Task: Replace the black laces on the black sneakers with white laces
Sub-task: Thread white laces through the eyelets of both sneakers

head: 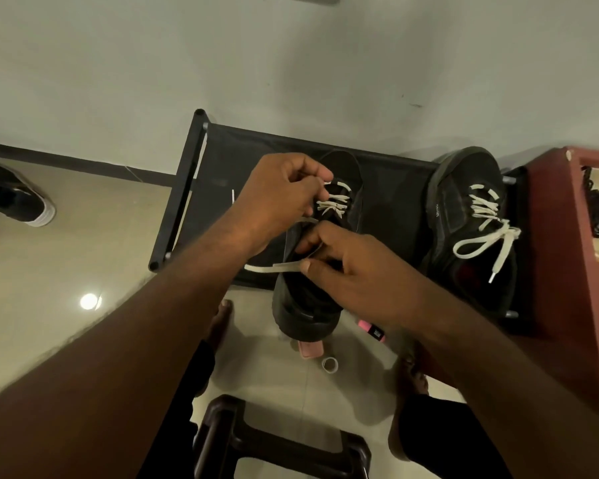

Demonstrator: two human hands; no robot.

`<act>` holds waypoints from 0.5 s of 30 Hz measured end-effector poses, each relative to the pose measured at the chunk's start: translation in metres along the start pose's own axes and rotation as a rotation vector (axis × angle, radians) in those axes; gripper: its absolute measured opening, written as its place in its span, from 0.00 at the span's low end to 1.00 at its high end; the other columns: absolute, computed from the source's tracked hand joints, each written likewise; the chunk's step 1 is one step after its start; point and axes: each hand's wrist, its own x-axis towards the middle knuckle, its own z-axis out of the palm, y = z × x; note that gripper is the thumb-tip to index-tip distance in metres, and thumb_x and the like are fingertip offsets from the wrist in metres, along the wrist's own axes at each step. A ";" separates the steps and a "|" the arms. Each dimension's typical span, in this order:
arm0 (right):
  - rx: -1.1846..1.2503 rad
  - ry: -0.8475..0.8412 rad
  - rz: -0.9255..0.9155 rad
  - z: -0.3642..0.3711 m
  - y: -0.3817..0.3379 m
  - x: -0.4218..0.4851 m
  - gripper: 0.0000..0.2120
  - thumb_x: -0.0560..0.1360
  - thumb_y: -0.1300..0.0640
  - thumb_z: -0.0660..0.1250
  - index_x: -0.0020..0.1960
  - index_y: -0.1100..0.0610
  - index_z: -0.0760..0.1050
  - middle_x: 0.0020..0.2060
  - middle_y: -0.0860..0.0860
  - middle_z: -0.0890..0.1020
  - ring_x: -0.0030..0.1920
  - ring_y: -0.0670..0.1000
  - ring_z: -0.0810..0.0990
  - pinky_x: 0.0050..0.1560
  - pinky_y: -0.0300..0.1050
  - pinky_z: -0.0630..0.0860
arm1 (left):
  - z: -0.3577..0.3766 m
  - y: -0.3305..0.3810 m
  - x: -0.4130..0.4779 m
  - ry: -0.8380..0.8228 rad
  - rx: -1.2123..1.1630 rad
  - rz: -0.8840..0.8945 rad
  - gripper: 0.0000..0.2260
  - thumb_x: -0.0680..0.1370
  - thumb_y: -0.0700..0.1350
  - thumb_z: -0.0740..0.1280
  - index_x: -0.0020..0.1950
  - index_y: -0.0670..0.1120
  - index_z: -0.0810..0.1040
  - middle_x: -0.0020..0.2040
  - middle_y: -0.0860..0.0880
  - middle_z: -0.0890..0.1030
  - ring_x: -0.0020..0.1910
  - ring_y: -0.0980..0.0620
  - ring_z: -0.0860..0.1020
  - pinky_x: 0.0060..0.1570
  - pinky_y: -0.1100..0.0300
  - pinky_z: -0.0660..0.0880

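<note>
Item: black sneaker [312,288] on the black fabric rack [222,160] in front of me. Its long axis runs away from me, toe toward the wall, heel overhanging the rack's near edge. No writing shows on it. White lace [332,203] crosses the eyelets toward the toe. My left hand [281,198] is curled over those crossings and pinches the lace there. My right hand [353,267] sits at the tongue and pinches a loose lace end that trails off to the left. Second black sneaker [464,219], at the rack's right end, lies roughly parallel, toe to the wall, with its white lace tied in a bow; the small pale lettering on its side is too small to read. On the floor below: pink marker [370,329], tape roll [330,364], dark stool [277,440]. Red-brown cabinet [567,271] stands at right. A third shoe [18,198] lies on the floor far left.
</note>
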 end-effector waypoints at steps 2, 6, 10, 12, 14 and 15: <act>0.072 -0.045 0.043 -0.003 0.003 0.003 0.10 0.79 0.56 0.69 0.59 0.49 0.74 0.47 0.46 0.83 0.46 0.42 0.83 0.48 0.42 0.81 | 0.000 -0.001 0.000 -0.032 0.001 -0.006 0.08 0.79 0.36 0.64 0.52 0.44 0.82 0.40 0.48 0.84 0.29 0.59 0.75 0.32 0.68 0.72; 0.224 -0.029 0.013 -0.009 0.001 0.004 0.11 0.76 0.65 0.71 0.56 0.56 0.77 0.40 0.50 0.83 0.35 0.41 0.81 0.37 0.35 0.76 | 0.005 -0.001 0.000 -0.099 0.008 0.027 0.07 0.80 0.38 0.65 0.52 0.46 0.82 0.42 0.48 0.84 0.36 0.59 0.80 0.37 0.66 0.74; 0.441 0.349 -0.074 -0.030 0.003 0.002 0.05 0.77 0.67 0.69 0.52 0.61 0.76 0.38 0.49 0.82 0.35 0.40 0.81 0.35 0.30 0.74 | 0.002 0.006 -0.004 -0.289 -0.009 0.086 0.14 0.82 0.51 0.62 0.55 0.43 0.82 0.45 0.48 0.83 0.44 0.51 0.81 0.45 0.59 0.77; 0.467 0.534 -0.058 -0.041 0.012 0.004 0.05 0.78 0.63 0.69 0.51 0.56 0.75 0.38 0.52 0.82 0.37 0.44 0.81 0.38 0.33 0.74 | -0.001 0.009 -0.008 -0.382 0.055 0.093 0.17 0.81 0.54 0.61 0.55 0.43 0.81 0.39 0.48 0.82 0.36 0.53 0.78 0.38 0.65 0.73; 0.425 0.648 -0.014 -0.049 0.023 0.005 0.06 0.78 0.60 0.70 0.49 0.52 0.74 0.37 0.50 0.80 0.37 0.44 0.79 0.39 0.37 0.74 | -0.002 0.009 -0.009 -0.386 0.138 0.089 0.13 0.80 0.52 0.64 0.52 0.45 0.83 0.31 0.49 0.78 0.30 0.56 0.74 0.33 0.70 0.70; 0.417 0.670 0.010 -0.051 0.028 0.006 0.06 0.79 0.59 0.69 0.48 0.52 0.73 0.37 0.49 0.79 0.36 0.44 0.78 0.39 0.38 0.75 | -0.002 0.009 -0.009 -0.347 0.157 0.094 0.11 0.80 0.51 0.64 0.50 0.46 0.83 0.29 0.52 0.76 0.28 0.58 0.72 0.32 0.71 0.69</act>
